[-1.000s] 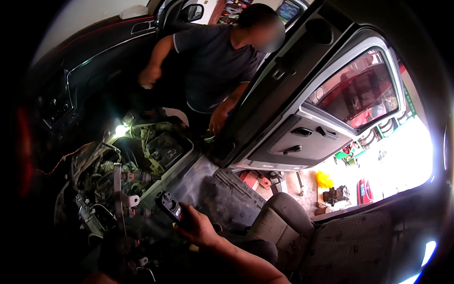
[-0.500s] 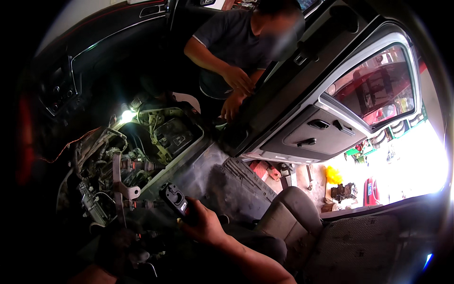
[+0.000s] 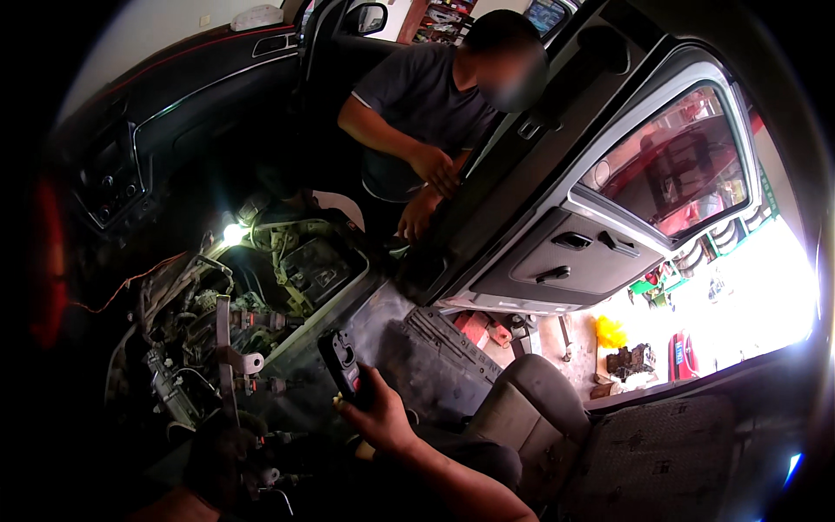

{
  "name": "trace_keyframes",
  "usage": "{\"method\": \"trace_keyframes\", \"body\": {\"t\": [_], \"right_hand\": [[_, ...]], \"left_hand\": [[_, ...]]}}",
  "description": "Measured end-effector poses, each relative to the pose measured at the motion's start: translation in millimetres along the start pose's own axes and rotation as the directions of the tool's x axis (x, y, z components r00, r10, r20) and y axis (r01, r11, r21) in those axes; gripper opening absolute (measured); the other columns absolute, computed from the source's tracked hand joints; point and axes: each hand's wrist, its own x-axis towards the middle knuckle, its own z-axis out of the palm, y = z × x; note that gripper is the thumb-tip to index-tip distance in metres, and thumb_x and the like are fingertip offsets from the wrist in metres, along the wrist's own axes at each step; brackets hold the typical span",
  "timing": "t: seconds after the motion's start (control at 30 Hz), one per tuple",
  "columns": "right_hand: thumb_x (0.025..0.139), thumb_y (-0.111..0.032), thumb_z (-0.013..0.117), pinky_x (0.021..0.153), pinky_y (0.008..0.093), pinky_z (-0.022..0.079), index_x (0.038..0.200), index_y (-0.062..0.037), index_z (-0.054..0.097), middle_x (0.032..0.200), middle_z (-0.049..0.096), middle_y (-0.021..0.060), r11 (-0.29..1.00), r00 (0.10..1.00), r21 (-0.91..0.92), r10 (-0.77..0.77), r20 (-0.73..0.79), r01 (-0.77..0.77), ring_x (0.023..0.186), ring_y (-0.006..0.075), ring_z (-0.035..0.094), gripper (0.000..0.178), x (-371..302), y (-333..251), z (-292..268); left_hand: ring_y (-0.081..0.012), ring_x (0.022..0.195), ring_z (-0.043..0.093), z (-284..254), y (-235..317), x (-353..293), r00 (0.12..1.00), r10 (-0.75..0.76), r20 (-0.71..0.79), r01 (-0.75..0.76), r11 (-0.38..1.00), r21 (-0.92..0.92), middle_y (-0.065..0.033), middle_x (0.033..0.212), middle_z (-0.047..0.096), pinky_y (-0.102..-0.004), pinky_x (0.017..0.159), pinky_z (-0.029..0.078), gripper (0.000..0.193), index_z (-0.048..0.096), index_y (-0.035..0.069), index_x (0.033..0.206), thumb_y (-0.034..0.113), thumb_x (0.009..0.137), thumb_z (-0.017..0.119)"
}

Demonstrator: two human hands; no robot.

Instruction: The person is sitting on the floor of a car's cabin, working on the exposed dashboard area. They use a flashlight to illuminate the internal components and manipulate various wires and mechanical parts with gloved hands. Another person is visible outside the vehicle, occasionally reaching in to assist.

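Observation:
My right hand [image 3: 383,418] is closed round a black handheld device [image 3: 340,365] with a cut-out, hook-like upper end and a small red patch. It is held up over the dark metal floor beside the opened engine bay [image 3: 252,304]. Low on the left, my left hand [image 3: 217,452] lies in deep shadow at the near side of the engine parts, and its fingers cannot be made out. Just beyond it a flat metal bar with a bracket [image 3: 233,352] stands up among the hoses and wiring.
A bright lamp [image 3: 234,233] shines at the bay's far edge. Another person [image 3: 413,122] is at the open door [image 3: 565,248], hands close together near the door's edge. A grey seat [image 3: 535,409] is at the right, the dashboard [image 3: 130,165] at the far left.
My right hand and the device have shifted slightly right, and the device stands more upright. The whole view has moved a little. The other person's hands stay close together.

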Motion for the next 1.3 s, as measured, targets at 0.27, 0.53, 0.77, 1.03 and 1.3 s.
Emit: {"method": "trace_keyframes", "body": {"t": [0.27, 0.53, 0.77, 1.03, 1.3], "right_hand": [[0.081, -0.019, 0.077, 0.086, 0.0304, 0.049, 0.135, 0.0018, 0.045, 0.104, 0.064, 0.0123, 1.000, 1.000, -0.011, -0.004, -0.004, 0.004, 0.094, 0.0155, 0.061, 0.066, -2, -6, -3], [0.080, -0.022, 0.078, 0.084, 0.0310, 0.050, 0.135, 0.0018, 0.046, 0.102, 0.064, 0.0121, 1.000, 1.000, -0.018, 0.007, 0.001, -0.007, 0.092, 0.0152, 0.060, 0.068, -1, -10, 0], [0.080, -0.023, 0.079, 0.083, 0.0315, 0.050, 0.135, 0.0006, 0.046, 0.101, 0.064, 0.0115, 0.998, 1.000, -0.067, 0.015, 0.000, -0.015, 0.090, 0.0153, 0.060, 0.069, -1, -4, 1], [0.079, -0.027, 0.079, 0.080, 0.0313, 0.050, 0.134, -0.0004, 0.047, 0.096, 0.064, 0.0094, 0.997, 0.999, -0.072, 0.036, 0.004, -0.035, 0.086, 0.0145, 0.061, 0.068, -3, -12, 2], [0.082, -0.021, 0.076, 0.089, 0.0371, 0.051, 0.136, -0.0010, 0.045, 0.112, 0.065, 0.0211, 0.987, 0.994, -0.134, 0.095, 0.047, -0.088, 0.103, 0.0287, 0.066, 0.066, -1, -20, 2]], "left_hand": [[-0.0195, 0.057, 0.064, -1, 0, -1, 1.000, 0.026, 0.015, -0.026, 0.998, 0.063, -0.0085, 0.069, 0.061, -0.0336, 0.048, 0.054, 0.016, 0.064, 0.000, 0.091, 0.007, 0.079, 0.055], [-0.0208, 0.056, 0.064, 2, 7, -8, 1.000, 0.028, 0.005, -0.028, 0.998, 0.060, -0.0086, 0.071, 0.061, -0.0352, 0.048, 0.054, 0.017, 0.062, -0.001, 0.092, 0.003, 0.077, 0.053], [-0.0136, 0.077, 0.060, 13, 20, -18, 1.000, -0.018, 0.009, 0.016, 0.989, 0.147, -0.0067, 0.085, 0.063, -0.0300, 0.070, 0.053, 0.014, 0.064, 0.000, 0.084, 0.006, 0.076, 0.055], [-0.0192, 0.059, 0.064, -2, 5, -7, 0.997, 0.080, -0.011, -0.076, 0.972, 0.221, -0.0076, 0.075, 0.063, -0.0310, 0.051, 0.052, 0.018, 0.063, 0.003, 0.091, 0.003, 0.074, 0.055], [-0.0200, 0.060, 0.064, 0, 14, -10, 0.998, -0.049, -0.045, 0.051, 0.998, 0.048, -0.0083, 0.079, 0.064, -0.0321, 0.049, 0.052, 0.020, 0.062, 0.003, 0.091, 0.002, 0.073, 0.055]]}}
